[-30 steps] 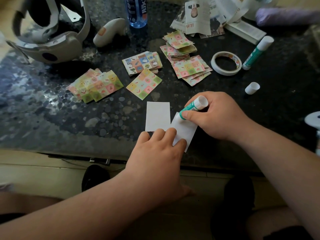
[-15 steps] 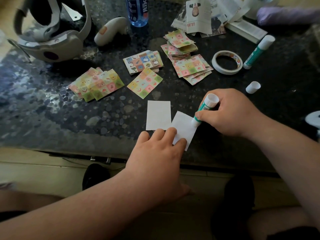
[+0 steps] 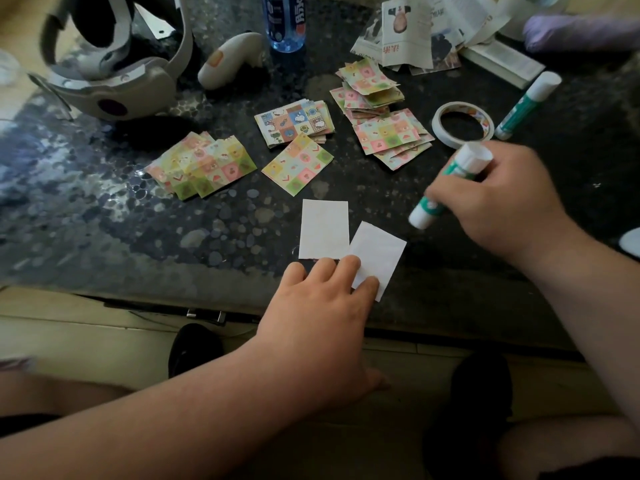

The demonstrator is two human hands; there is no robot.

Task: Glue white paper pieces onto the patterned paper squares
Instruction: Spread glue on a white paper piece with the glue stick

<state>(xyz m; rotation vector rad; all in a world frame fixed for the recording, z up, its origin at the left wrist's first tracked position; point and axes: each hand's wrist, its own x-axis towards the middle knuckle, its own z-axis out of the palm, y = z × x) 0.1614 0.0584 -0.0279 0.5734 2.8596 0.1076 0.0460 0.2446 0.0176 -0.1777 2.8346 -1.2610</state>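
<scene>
The white piece (image 3: 379, 252) we're gluing lies tilted near the front edge of the table (image 3: 104, 220). Its upper left edge meets the second white piece (image 3: 323, 228), which sits straight; touching or slightly overlapping, we can't tell. Our left hand (image 3: 322, 313) lies flat with straight fingers, and two fingertips (image 3: 367, 282) pin the near left corner of the tilted piece. Our right hand (image 3: 502, 209) has its fingers curled round the glue stick (image 3: 446, 188), which is a bit blurred. The stick slants with its tip down and to the left, off the paper, just beside the right edge. Whether the tip touches the table, no idea. For this step we'd say: put the tip on the paper near the pinning fingers and stroke outward toward the free edges, light pressure, so the thin sheet doesn't buckle or skid. Hit the corners, since those probably lift first. Watch the overlap, or we risk gluing the two whites together. The single patterned square (image 3: 298, 164) just beyond looks like the easy one to take next.
</scene>
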